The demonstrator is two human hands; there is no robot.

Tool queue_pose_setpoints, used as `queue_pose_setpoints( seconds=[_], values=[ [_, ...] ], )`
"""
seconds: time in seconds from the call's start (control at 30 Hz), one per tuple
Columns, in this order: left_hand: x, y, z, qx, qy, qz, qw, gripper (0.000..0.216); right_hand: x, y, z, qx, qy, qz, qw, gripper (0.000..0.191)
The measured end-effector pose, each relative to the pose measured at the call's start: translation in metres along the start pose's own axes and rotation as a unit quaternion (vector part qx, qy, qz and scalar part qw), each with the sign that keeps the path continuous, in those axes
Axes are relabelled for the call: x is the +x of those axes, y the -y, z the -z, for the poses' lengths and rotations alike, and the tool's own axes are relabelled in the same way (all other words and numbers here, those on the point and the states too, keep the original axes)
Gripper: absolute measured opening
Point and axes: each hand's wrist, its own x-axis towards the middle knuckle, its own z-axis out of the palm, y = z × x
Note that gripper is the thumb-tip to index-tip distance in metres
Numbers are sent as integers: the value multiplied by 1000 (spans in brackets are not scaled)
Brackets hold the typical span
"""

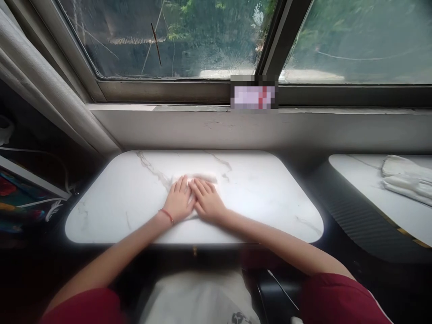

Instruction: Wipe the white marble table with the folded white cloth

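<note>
Head view: a soft white folded cloth [202, 177] is spread near the middle of a white, marble-veined tabletop with rounded corners [270, 198], largely covered by two hands. The left hand [180, 200], worn with a thin red cord bracelet [167, 216] at the wrist, and the right hand [208, 200] are laid open, palms down, fingers extended, side by side and touching; the cloth is pressed beneath them rather than grasped. To the right, a white fabric bundle [407, 180] is set on a second white marble-veined tabletop [367, 180]. Beyond, a metal-framed glass window [168, 87] is seen above a pale wall [189, 130].
</note>
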Motion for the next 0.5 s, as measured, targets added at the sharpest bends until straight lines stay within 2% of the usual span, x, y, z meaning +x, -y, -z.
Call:
queue_pose_setpoints(
  seconds=[0.2, 0.5],
  values=[
    [-50, -13, 8, -11, -44, -25, 999, 58, -36, 39, 11, 19, 4, 13, 1000, 70],
    [-90, -18, 10, -7, -70, 68, 995, 55, -25, 65, 7, 38, 26, 61, 997, 70]
  ],
)
